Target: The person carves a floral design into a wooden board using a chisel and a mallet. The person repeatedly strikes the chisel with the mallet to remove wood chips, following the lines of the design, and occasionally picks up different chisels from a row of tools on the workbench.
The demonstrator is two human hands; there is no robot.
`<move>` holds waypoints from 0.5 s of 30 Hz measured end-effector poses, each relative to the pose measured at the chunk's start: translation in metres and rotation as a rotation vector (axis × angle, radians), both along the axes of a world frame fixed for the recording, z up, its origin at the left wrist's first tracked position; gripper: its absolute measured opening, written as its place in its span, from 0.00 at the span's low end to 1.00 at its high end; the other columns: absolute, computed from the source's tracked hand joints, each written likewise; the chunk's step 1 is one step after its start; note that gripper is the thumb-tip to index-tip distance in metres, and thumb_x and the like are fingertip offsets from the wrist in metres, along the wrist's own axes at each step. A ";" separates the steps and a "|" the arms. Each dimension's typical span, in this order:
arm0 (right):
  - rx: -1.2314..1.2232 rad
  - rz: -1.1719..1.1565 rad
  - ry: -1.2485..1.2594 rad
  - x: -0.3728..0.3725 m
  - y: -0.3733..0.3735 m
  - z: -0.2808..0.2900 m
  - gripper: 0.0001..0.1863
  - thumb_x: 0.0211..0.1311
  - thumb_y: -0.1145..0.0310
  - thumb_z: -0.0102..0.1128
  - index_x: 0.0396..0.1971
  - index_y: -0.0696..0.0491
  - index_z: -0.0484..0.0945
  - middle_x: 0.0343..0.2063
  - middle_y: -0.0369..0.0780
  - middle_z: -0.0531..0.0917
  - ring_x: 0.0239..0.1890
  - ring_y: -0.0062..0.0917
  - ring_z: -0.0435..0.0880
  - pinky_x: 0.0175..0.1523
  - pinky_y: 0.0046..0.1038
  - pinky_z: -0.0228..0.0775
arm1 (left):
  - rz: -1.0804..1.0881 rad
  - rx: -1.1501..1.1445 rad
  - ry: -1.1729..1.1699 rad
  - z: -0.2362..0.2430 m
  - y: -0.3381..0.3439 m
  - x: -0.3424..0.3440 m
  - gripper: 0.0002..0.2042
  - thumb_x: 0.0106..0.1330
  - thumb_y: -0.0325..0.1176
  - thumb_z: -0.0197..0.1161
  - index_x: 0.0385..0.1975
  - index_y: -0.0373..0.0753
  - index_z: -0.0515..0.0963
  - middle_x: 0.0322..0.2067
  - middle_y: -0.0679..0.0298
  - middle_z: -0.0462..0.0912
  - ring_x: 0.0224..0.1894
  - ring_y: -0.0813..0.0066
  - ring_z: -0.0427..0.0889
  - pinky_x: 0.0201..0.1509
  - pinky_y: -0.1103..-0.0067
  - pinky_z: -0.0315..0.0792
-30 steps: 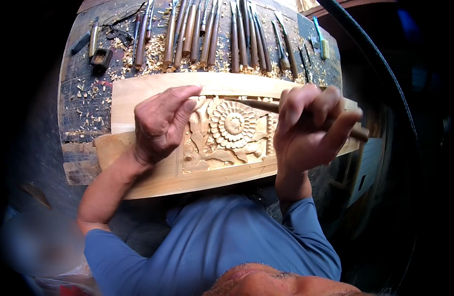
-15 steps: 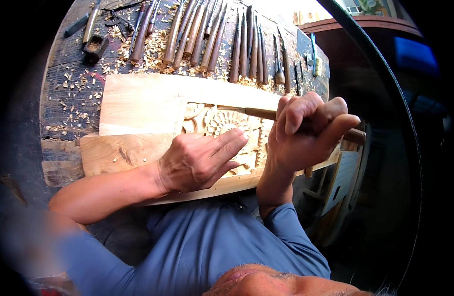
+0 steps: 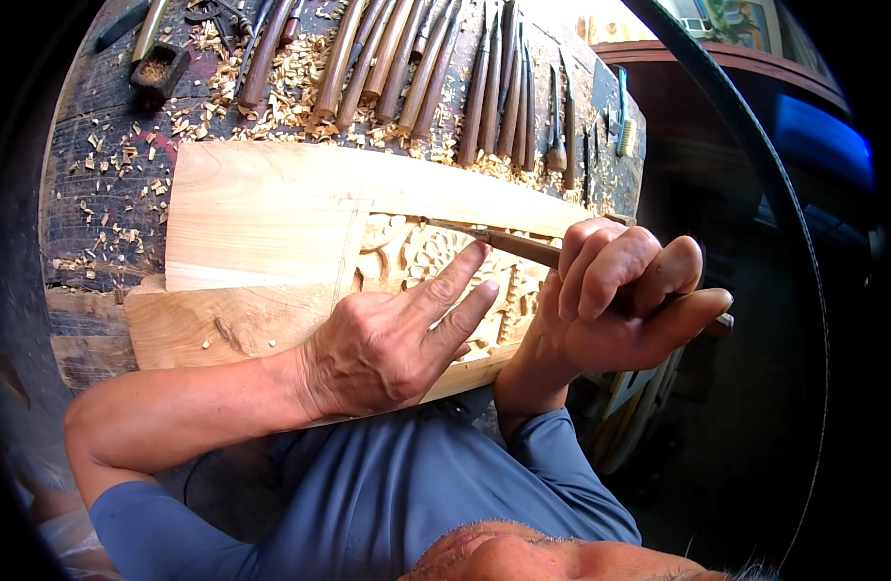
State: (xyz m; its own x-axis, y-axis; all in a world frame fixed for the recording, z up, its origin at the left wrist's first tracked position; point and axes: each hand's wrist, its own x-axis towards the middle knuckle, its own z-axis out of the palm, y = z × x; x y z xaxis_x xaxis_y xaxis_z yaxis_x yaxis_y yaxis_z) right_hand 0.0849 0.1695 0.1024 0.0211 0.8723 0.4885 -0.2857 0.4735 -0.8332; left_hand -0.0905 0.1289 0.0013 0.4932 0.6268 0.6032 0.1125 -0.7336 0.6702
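Note:
A pale wooden board point(image 3: 261, 213) lies in front of me, with a carved relief point(image 3: 428, 254) of a round flower and leafy shapes in its middle. My right hand point(image 3: 625, 300) is wrapped round the handle of a carving chisel point(image 3: 523, 248). The chisel slants low across the relief, and its blade points left to the upper edge of the carving. Over the lower part of the relief lies my left hand point(image 3: 383, 344), fingers stretched out. Its index fingertip is at the chisel's shaft near the blade, and it covers some of the carving.
Several wooden-handled chisels point(image 3: 392, 63) lie in a row at the back among wood shavings point(image 3: 281, 97). A small dark box point(image 3: 160, 77) sits at the back left, a brush point(image 3: 626, 126) at the back right. A second plank point(image 3: 232, 324) borders the board's near side.
The chisel and my right hand have come lower, and the blade now shows along the relief's upper edge. My left index finger has moved up to the shaft. The whole view has shifted slightly.

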 end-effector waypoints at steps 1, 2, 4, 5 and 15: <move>0.000 0.000 -0.006 0.001 0.000 0.000 0.33 0.83 0.35 0.25 0.25 0.46 0.58 0.10 0.41 0.73 0.06 0.19 0.60 0.14 0.22 0.51 | -0.001 -0.005 0.009 0.000 0.000 0.000 0.23 0.68 0.26 0.59 0.62 0.25 0.77 0.62 0.29 0.77 0.28 0.70 0.87 0.29 0.75 0.80; -0.003 0.006 0.001 0.001 0.000 -0.001 0.33 0.83 0.35 0.25 0.25 0.46 0.58 0.10 0.41 0.73 0.06 0.19 0.60 0.14 0.22 0.51 | -0.003 -0.009 0.017 0.001 0.000 0.000 0.23 0.68 0.26 0.58 0.62 0.25 0.77 0.62 0.29 0.77 0.28 0.71 0.87 0.29 0.75 0.79; -0.009 0.019 0.015 0.001 0.001 -0.001 0.33 0.83 0.35 0.25 0.25 0.46 0.58 0.10 0.41 0.73 0.06 0.19 0.60 0.15 0.22 0.51 | 0.003 -0.004 0.023 0.001 0.000 0.000 0.23 0.68 0.26 0.58 0.62 0.25 0.78 0.62 0.29 0.77 0.27 0.71 0.87 0.28 0.76 0.79; -0.027 0.005 0.027 0.000 0.001 -0.001 0.33 0.83 0.35 0.26 0.25 0.46 0.58 0.10 0.41 0.73 0.06 0.19 0.60 0.15 0.22 0.51 | 0.010 0.001 0.022 0.001 0.000 0.001 0.22 0.68 0.26 0.58 0.62 0.25 0.78 0.62 0.29 0.77 0.27 0.71 0.86 0.27 0.76 0.78; 0.065 0.000 0.113 -0.002 -0.004 0.002 0.31 0.84 0.38 0.29 0.24 0.45 0.59 0.15 0.43 0.77 0.06 0.17 0.57 0.12 0.21 0.47 | 0.000 0.032 -0.052 0.004 -0.002 0.001 0.18 0.65 0.28 0.61 0.53 0.30 0.84 0.59 0.42 0.84 0.31 0.76 0.87 0.25 0.81 0.75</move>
State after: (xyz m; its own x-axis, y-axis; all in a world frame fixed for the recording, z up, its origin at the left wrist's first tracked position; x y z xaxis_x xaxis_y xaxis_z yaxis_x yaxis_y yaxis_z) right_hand 0.0832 0.1659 0.1047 0.0795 0.8386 0.5389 -0.3762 0.5259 -0.7628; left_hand -0.0890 0.1265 0.0049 0.4609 0.6065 0.6478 0.0779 -0.7548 0.6513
